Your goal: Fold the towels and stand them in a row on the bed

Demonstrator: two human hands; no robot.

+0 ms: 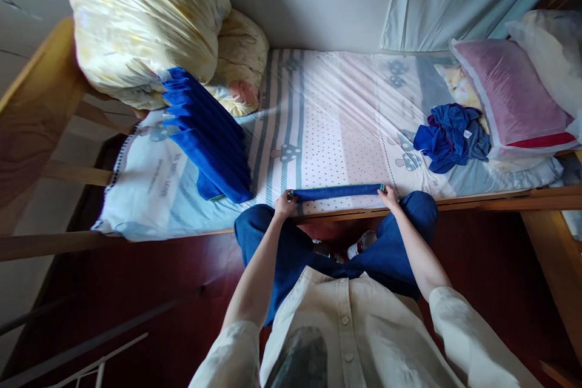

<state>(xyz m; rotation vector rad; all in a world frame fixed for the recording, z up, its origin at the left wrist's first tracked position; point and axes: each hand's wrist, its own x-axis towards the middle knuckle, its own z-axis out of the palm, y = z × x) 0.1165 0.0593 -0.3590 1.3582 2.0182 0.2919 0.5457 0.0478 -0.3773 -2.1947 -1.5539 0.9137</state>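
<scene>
A blue towel (pixel 336 192), folded or rolled into a narrow strip with green edging at its ends, is stretched level along the front edge of the bed. My left hand (pixel 285 204) pinches its left end, and my right hand (pixel 388 196) grips the right end. To the left on the bed, several blue folded cloths (pixel 207 133) lie overlapping in a slanting row. A crumpled heap of blue clothes (pixel 450 136) with a bit of dark red sits to the right.
The mattress (pixel 327 109) has a printed sheet under a shiny, creased cover. Bagged yellow bedding (pixel 145 18) is piled at the far left; a pink pillow (pixel 509 94) in clear wrap lies at the right. A wooden bed rail (pixel 500 201) runs along the front, above a dark red floor (pixel 477 260).
</scene>
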